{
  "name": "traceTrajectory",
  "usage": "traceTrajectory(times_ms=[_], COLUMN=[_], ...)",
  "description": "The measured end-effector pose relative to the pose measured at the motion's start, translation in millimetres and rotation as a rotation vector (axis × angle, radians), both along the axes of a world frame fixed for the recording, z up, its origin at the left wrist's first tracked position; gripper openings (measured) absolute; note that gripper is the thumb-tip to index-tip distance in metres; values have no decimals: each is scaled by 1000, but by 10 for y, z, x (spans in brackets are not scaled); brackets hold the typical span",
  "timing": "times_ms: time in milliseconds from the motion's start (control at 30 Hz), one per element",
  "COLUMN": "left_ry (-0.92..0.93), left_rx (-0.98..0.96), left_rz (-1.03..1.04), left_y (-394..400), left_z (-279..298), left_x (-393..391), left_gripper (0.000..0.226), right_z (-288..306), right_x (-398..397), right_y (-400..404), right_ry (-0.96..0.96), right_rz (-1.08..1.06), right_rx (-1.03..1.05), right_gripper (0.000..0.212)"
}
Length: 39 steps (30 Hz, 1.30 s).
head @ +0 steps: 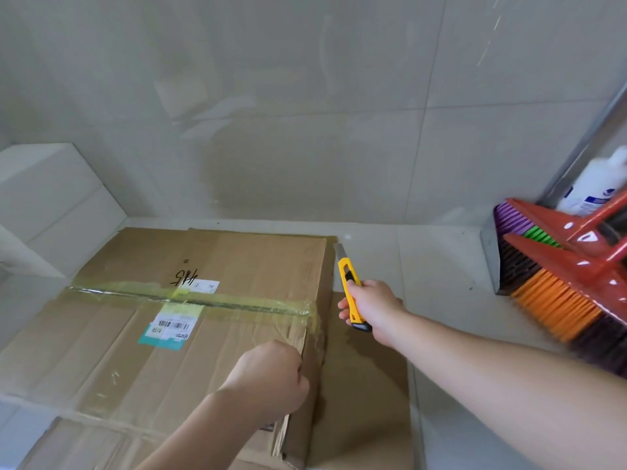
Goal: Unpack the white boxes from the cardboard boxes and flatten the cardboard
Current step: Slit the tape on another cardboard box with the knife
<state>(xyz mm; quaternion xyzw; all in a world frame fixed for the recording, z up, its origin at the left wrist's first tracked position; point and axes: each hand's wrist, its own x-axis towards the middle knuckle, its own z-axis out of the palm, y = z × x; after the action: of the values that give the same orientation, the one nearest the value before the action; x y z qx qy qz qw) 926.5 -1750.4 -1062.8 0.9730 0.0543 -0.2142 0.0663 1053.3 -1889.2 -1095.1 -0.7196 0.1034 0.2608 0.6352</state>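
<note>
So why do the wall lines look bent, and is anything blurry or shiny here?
Head view: the wide-angle lens bows the tile lines of the wall; soft glare streaks the tiles and the tape on the cardboard box; the brooms at the right edge look smeared; the utility knife stays fairly sharp.

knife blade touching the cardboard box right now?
Apart. The head view shows the utility knife, gripped in the right hand, with its blade tip over bare floor tile just past the cardboard box, a strip of tile visible between them.
</note>
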Motion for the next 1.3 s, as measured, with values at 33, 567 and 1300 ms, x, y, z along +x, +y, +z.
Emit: traceTrajectory(times_ms=[33,567,1300], left_ry=[-5,-56,-84], left_rx=[-5,-23,-48], left_rz=[3,21,17], left_y=[3,32,42], left_z=[-4,-64,-70], left_x=[-1,-24,31], left_gripper=[28,27,28], right_z=[-10,-38,-32], right_x=[8,-110,-332], right_y=[2,10,-162], right_ry=[0,-6,62], right_rz=[6,95,189], right_rx=[-4,-11,-55], right_gripper=[23,28,23])
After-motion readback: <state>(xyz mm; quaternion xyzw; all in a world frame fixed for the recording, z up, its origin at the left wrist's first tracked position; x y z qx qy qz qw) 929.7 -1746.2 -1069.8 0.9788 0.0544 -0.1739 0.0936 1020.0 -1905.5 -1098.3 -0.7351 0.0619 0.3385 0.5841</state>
